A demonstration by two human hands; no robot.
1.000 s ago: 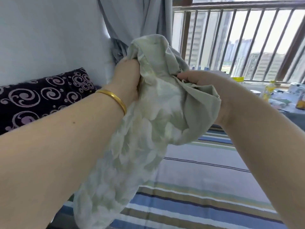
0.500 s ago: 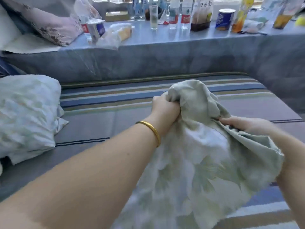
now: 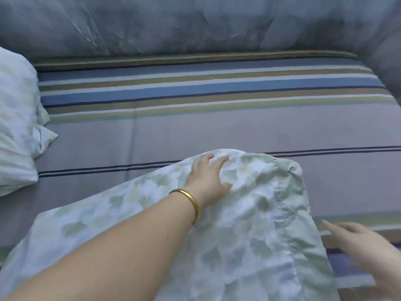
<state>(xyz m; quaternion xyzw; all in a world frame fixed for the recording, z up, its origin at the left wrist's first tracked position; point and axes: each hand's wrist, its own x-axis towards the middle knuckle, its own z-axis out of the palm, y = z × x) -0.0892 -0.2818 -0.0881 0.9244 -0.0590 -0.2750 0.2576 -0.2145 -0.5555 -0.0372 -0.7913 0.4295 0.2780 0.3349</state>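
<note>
Basically, bed first: striped sheet [image 3: 217,131] fills most of the view, pulled flat, so it serves as the laying-out surface. Behind it a grey cover [image 3: 195,25] rises like a wall, crumpled, not part of the job.

Next biggest is the pillowcase [image 3: 249,224], pale green w/ a leaf print. It lies on the sheet in the lower middle, running from bottom left up to its stitched hem end at upper right. Still rumpled near the top, esp. under the fingers, so prob. mid-smoothing; judging by that, flattening isn't finished.

At far left a stuffed pillow [image 3: 15,131] in matching print sits on the sheet, well apart from the work, likely parked there to keep the middle free.

Left grip [image 3: 206,177] rests on top of the pillowcase near its far edge, released, fingers spread & pressing down. Reason seems plain: pin the cloth so it won't slide while the other side gets pulled straight.

Right grip [image 3: 364,246] hovers just beside the pillowcase's right edge, over the sheet, also released, fingers straight, holding nothing; blurred, so can't tell if it touches the sheet. Prob. heading for that hem.

Smallest: gold bangle [image 3: 191,200] on the left wrist.
</note>
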